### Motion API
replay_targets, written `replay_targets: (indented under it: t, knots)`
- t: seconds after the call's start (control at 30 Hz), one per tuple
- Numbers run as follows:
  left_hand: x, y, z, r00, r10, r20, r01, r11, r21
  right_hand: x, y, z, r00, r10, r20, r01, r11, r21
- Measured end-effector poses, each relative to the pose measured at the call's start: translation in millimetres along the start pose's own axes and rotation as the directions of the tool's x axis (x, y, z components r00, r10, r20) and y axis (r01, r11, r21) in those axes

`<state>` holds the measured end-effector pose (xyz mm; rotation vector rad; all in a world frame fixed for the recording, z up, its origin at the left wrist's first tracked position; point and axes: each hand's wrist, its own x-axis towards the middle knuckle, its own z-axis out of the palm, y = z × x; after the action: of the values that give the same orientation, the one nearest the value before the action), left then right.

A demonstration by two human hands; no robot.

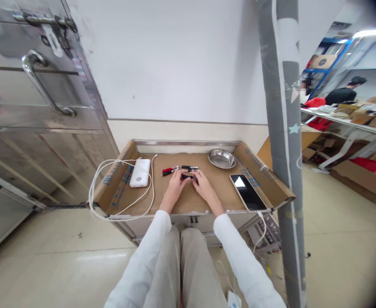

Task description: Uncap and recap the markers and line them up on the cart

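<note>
My left hand [174,185] and my right hand [204,186] meet over the middle of a cardboard-lined tray table [188,201]. Both pinch the ends of a small black pen-like object [188,176] between their fingertips. Just beyond the fingers lie a red marker [169,170] and a black marker [189,167], flat on the cardboard. White sleeves cover both forearms, and my knees show below the table edge.
A white power bank [140,172] with a looping white cable [111,201] lies at the left. At the back right is a steel dish [221,158], and a phone [247,192] near the right flap. A steel cabinet [30,85] stands left, a grey pole [284,128] right, with people working far right.
</note>
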<state>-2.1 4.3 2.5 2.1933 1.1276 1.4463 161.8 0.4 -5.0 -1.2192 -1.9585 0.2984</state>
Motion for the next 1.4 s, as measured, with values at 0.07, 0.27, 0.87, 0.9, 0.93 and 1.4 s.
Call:
replay_targets:
  t: [0.07, 0.27, 0.87, 0.9, 0.93, 1.4]
  knots:
    - [0, 0, 0.1, 1.0, -0.003, -0.013, 0.003, 0.999, -0.033, 1, 2, 1, 1.0, -0.005, 0.001, 0.005, 1.0, 0.014]
    - [1, 6, -2.5, 0.995, -0.071, -0.074, 0.067, 0.997, -0.049, 2, 4, 0, 0.999, -0.044, 0.0, 0.044, 0.999, 0.015]
    - [3, 11, -8.0, 0.948, -0.196, -0.249, 0.179, 0.98, -0.089, 1, 0, -5, 0.998, 0.029, -0.061, -0.031, 0.998, -0.045]
    - [3, 11, -8.0, 0.946, -0.202, -0.254, 0.186, 0.979, -0.085, 0, -1, -6, 0.995, 0.046, -0.085, -0.051, 0.997, -0.063]
    - [3, 10, -7.9, 0.946, -0.207, -0.249, 0.193, 0.978, -0.081, 0, -2, -7, 0.991, 0.065, -0.116, -0.075, 0.994, -0.081]
    - [7, 2, 2.1, 0.975, -0.052, 0.217, -0.054, 0.888, 0.456, -2, -4, -7, 0.993, -0.013, -0.113, -0.016, 0.969, -0.245]
